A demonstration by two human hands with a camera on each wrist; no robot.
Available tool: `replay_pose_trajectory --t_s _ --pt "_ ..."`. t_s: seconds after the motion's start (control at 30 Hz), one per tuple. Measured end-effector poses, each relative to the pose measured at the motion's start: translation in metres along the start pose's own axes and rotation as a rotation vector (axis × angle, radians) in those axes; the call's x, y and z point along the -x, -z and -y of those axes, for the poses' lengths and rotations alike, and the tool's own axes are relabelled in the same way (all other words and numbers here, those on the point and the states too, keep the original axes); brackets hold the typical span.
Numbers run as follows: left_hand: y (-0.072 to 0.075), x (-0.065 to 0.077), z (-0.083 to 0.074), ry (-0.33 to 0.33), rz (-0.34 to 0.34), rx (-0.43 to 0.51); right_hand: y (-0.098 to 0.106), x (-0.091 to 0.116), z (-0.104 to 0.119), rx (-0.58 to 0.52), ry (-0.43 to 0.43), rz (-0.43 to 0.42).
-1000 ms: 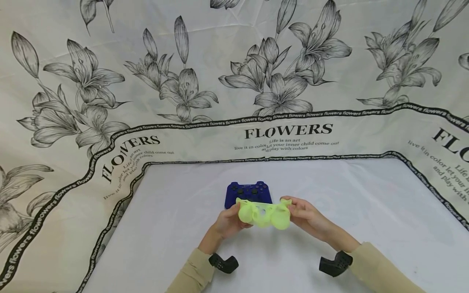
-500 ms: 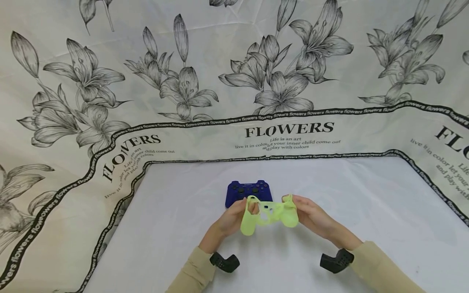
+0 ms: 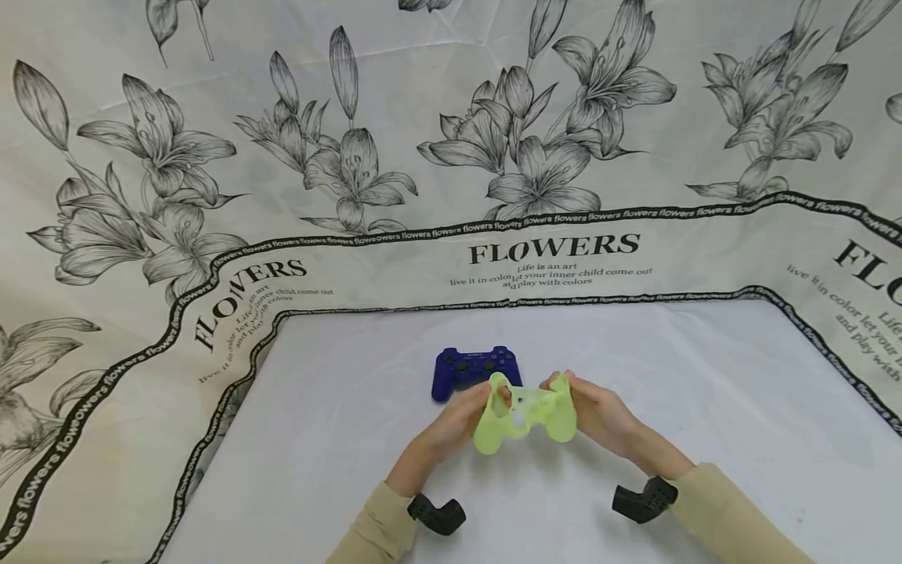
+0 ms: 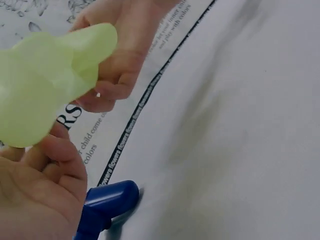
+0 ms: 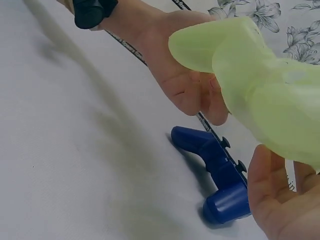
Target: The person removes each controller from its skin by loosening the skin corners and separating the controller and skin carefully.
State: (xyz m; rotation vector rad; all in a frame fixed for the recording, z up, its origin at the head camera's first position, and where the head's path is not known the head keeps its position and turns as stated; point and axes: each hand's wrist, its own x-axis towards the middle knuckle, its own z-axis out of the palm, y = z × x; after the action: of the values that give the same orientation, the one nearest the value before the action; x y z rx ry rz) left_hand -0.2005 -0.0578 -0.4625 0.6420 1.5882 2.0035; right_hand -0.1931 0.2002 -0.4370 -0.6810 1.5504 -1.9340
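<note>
A soft, translucent yellow-green game controller skin (image 3: 561,423) is held up over the white table, its openings showing in the head view. My left hand (image 3: 452,421) pinches its left upper corner, and my right hand (image 3: 604,417) grips the right upper corner. From the left wrist view, the skin (image 4: 55,70) spans between both hands. A blue game controller (image 3: 446,382) lies on the table just behind the skin, partly covered by my left fingers in the head view. In the right wrist view the controller (image 5: 227,202) sits below the skin, its grips showing.
A white cloth covers the table (image 3: 338,423). Behind it rises a cloth backdrop (image 3: 395,274) printed with lilies and lettering, which also runs along the left and right sides. Black wrist mounts (image 3: 437,514) stick out from both tan sleeves.
The skin has been turned and shifted slightly right, so its openings now show more. My left hand has moved right and regripped its corner; the blue controller stays in place.
</note>
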Motion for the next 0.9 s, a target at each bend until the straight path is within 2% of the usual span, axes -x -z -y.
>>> replay_pose_trajectory --t_s 0.1,0.2,0.27,0.33,0.43,0.57,0.73,0.83,0.9 --pt "-0.004 -0.001 0.000 0.070 -0.113 -0.009 0.000 0.000 0.001 -0.054 0.027 0.002" --pt "-0.007 -0.002 0.000 0.114 -0.215 -0.027 0.001 0.001 -0.002 0.004 0.023 -0.060" --pt "-0.007 -0.003 0.001 0.108 -0.275 -0.019 0.002 0.001 -0.006 0.048 0.010 -0.103" --pt "-0.007 -0.004 0.004 0.093 -0.304 0.005 0.003 0.002 -0.008 0.083 -0.021 -0.171" --pt "-0.007 -0.005 0.007 0.077 -0.346 0.079 0.003 0.003 -0.010 0.072 -0.035 -0.230" --pt "-0.007 -0.004 0.007 0.095 -0.372 0.118 0.005 0.004 -0.012 0.081 -0.045 -0.294" --pt "-0.005 -0.002 0.007 0.108 -0.337 0.044 0.009 0.006 -0.013 0.146 -0.070 -0.403" --pt "-0.004 -0.002 0.010 0.110 -0.336 0.003 0.012 0.008 -0.014 0.169 -0.075 -0.419" --pt "-0.004 -0.002 0.012 0.111 -0.355 -0.008 0.015 0.010 -0.015 0.174 -0.077 -0.394"
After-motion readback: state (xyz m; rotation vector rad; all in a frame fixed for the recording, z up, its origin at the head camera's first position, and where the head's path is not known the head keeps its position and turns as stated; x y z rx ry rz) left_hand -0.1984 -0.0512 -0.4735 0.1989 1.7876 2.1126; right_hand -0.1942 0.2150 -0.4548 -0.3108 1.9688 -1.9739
